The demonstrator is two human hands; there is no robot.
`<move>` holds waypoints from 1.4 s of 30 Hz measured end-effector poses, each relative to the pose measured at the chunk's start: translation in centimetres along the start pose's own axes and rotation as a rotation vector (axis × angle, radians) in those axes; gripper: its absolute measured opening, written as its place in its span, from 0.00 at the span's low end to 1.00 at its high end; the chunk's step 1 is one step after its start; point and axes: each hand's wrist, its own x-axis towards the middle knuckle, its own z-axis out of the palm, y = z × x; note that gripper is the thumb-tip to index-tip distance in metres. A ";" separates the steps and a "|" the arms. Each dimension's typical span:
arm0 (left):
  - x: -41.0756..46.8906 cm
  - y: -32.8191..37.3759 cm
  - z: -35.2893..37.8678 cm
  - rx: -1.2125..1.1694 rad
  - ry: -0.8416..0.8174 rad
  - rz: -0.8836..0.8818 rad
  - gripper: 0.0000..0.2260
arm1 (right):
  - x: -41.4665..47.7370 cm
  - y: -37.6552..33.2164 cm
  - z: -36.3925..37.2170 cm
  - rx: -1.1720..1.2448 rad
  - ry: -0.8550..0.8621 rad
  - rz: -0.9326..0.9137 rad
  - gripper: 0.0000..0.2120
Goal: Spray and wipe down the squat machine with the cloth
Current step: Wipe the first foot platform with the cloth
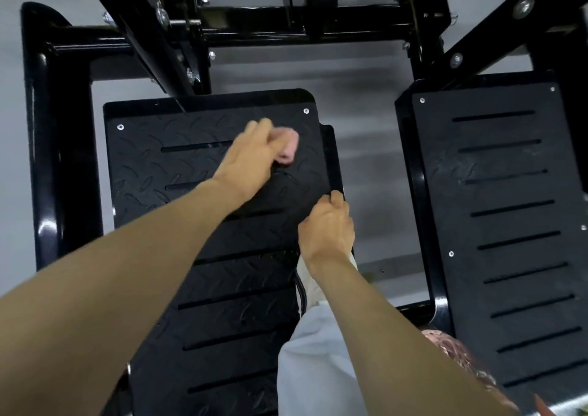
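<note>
"Well, what takes up most of the view?"

"The black squat machine point(63, 148), seen from above on a grey floor point(375, 148). Its thick tube frame runs down the left and across the top, and two slotted treadplates lie side by side: the left footplate point(235, 288) under both arms, and the right footplate point(509, 224) well apart from them."

"And the hands?"

"The left hand point(251, 158) reaches across the upper part of the left footplate, blurred, with its fingers bunched round the cloth point(288, 148). The right hand point(327, 228) is at that same plate's right edge, fingers curled over the rim and gripping it."

"Where exactly is the cloth?"

"It is a small pink wad, pressed on the tread near the plate's top right corner and sticking out past the left hand's fingertips."

"Anything else?"

"Pale fabric point(318, 352) lies beneath the right forearm; I cannot tell what it is. Small silver bolts point(306, 111) sit in the plate corners."
</note>
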 end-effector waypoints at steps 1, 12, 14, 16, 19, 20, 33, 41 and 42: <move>0.0 0.4 0.2 0.034 0.087 -0.148 0.23 | 0.0 0.1 0.1 -0.003 0.002 -0.002 0.18; -2.7 2.7 0.3 -0.055 0.046 0.114 0.11 | -0.5 0.0 0.5 -0.029 0.043 -0.036 0.27; -3.9 -0.5 0.0 -0.106 0.131 -0.207 0.09 | -0.5 -0.5 0.6 -0.004 0.027 -0.054 0.29; -4.8 -1.8 0.1 -0.070 0.226 -0.403 0.16 | -0.7 -0.8 0.8 0.010 -0.011 -0.061 0.32; -5.0 0.8 0.9 0.005 0.203 -0.441 0.20 | -1.0 -1.0 1.2 0.007 -0.066 -0.072 0.36; -4.8 1.9 1.0 0.007 0.167 -0.348 0.19 | -1.0 -1.1 1.3 0.009 -0.080 -0.066 0.37; -8.6 -4.8 -1.6 0.044 0.312 -0.612 0.22 | -2.1 -3.9 3.2 -0.037 -0.095 -0.105 0.37; -9.7 -1.8 -0.5 0.201 0.009 0.070 0.29 | -2.9 -5.2 4.8 -0.103 -0.059 -0.115 0.39; -10.2 -3.5 -0.9 0.236 0.074 0.107 0.30 | -3.0 -5.4 5.0 -0.113 -0.056 -0.122 0.39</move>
